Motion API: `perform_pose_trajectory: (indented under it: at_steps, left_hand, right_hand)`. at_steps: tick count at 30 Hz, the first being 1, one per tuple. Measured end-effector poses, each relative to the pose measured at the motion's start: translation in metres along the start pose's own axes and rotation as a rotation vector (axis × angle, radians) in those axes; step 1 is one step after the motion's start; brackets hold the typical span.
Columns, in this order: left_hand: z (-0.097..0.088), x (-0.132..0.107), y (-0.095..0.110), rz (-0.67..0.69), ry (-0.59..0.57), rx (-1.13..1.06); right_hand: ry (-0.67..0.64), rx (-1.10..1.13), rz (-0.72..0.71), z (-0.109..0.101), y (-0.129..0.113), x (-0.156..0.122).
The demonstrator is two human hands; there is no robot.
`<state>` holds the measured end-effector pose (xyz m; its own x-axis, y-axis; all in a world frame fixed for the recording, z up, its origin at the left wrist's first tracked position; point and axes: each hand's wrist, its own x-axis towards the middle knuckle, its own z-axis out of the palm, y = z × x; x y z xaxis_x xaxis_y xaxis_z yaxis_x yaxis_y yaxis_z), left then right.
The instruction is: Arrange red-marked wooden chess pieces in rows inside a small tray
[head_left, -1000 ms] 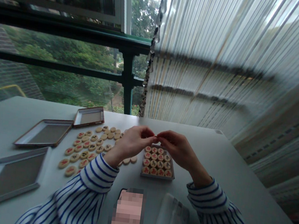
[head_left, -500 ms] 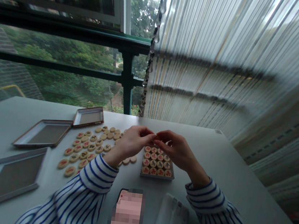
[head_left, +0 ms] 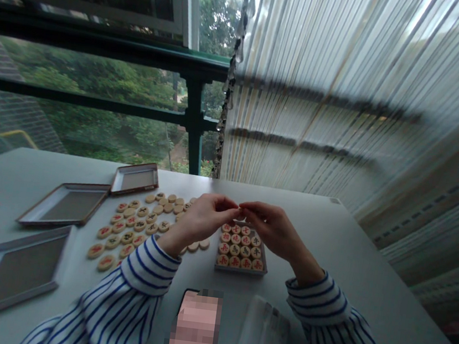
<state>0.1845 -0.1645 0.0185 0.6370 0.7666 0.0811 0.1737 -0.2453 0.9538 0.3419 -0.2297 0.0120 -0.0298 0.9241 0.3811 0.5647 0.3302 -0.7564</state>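
Note:
My left hand (head_left: 210, 217) and my right hand (head_left: 272, 227) meet at the fingertips above the far end of a small box (head_left: 241, 270). The fingers of both are pinched together. Whatever sits between them is hidden or too small to make out. Rows of round Chinese chess pieces (head_left: 235, 250), marked in red and black, lie in the box. The far part of the box is covered by my hands. Left of it, many loose Chinese chess pieces (head_left: 128, 225) are spread over the white table, some partly behind my left hand and sleeve.
Three shallow box lids or trays stand on the left of the table (head_left: 370, 256): a large one (head_left: 27, 270), a middle one (head_left: 72, 206) and a small one (head_left: 135, 180). Near me lie a phone (head_left: 193, 329) and a clear plastic case (head_left: 262, 338). A string curtain (head_left: 326, 94) hangs behind.
The fingers of my right hand have closed in slightly towards my left fingertips. The box and loose pieces have not moved on the table; the view has shifted a little.

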Motion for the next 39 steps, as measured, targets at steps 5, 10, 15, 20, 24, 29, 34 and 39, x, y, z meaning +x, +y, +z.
perform_pose_trajectory:
  at_steps: [5, 10, 15, 20, 24, 29, 34, 39]
  left_hand:
    - [0.0, 0.002, -0.006, 0.015, -0.005, -0.016]
    - [0.002, 0.002, -0.005, 0.01, 0.015, -0.008]
    - [0.002, 0.002, -0.006, 0.025, 0.006, -0.004]
    - [0.003, 0.003, -0.009, 0.022, 0.037, 0.022]
    - [0.004, 0.003, -0.008, 0.021, 0.019, 0.038]
    - [0.004, 0.001, -0.007, 0.03, -0.005, 0.087]
    - [0.0, 0.002, -0.011, 0.089, 0.004, 0.28]
    - [-0.004, 0.002, -0.017, 0.092, 0.008, 0.513]
  right_hand:
    - [-0.091, -0.055, -0.03, -0.006, -0.003, -0.001]
    - [-0.076, -0.168, -0.094, -0.008, 0.0, -0.001]
    - [-0.075, -0.235, -0.113, -0.008, -0.003, -0.002]
    - [-0.06, -0.296, -0.15, -0.008, -0.005, -0.003]
    - [-0.083, -0.336, -0.188, -0.009, -0.004, -0.003]
    - [-0.105, -0.36, -0.198, -0.01, -0.002, -0.003]
    - [-0.102, -0.388, -0.195, -0.014, 0.002, -0.003]
    - [-0.127, -0.441, -0.162, -0.021, 0.007, -0.003]
